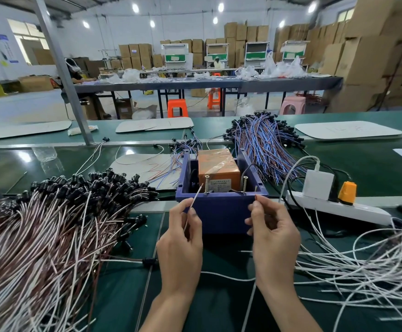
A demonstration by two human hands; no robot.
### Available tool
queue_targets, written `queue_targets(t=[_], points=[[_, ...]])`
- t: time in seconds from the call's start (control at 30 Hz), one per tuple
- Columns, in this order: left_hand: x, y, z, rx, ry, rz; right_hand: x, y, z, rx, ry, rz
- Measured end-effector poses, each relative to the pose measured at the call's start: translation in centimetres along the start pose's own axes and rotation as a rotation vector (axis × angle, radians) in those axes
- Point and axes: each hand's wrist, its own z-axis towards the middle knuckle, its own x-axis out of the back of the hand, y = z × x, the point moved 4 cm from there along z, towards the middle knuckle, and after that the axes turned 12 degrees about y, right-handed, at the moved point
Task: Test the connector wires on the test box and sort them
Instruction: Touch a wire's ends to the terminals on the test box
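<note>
At the near edge of the green worktop (219,307), the blue test box (221,213) stands open-topped with an orange unit (219,168) inside. Two screws stand upright at its front rim: the left screw (206,185) and the right screw (245,184).

The left hand (180,238) pinches one white lead of a connector wire (196,197) between thumb and forefinger, the other fingers (195,232) loosely curled. The lead's tip points up at the left screw; whether they touch cannot be told. The right hand (274,233) pinches a second thin lead end just in front of the box's right front corner, apart from the right screw.

- Left: a pile of brown-and-white wires (51,236) with black connectors.
- Right: a pile of white wires (362,259), near a power strip (353,209).
- Behind the box: a bundle of blue-and-red wires (262,144).
</note>
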Motion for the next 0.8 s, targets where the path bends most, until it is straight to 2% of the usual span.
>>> queue_targets(t=[0.8], points=[[0.02, 0.01, -0.11, -0.013, -0.012, -0.004, -0.12, -0.73, -0.06, 0.044, -0.065, -0.06]])
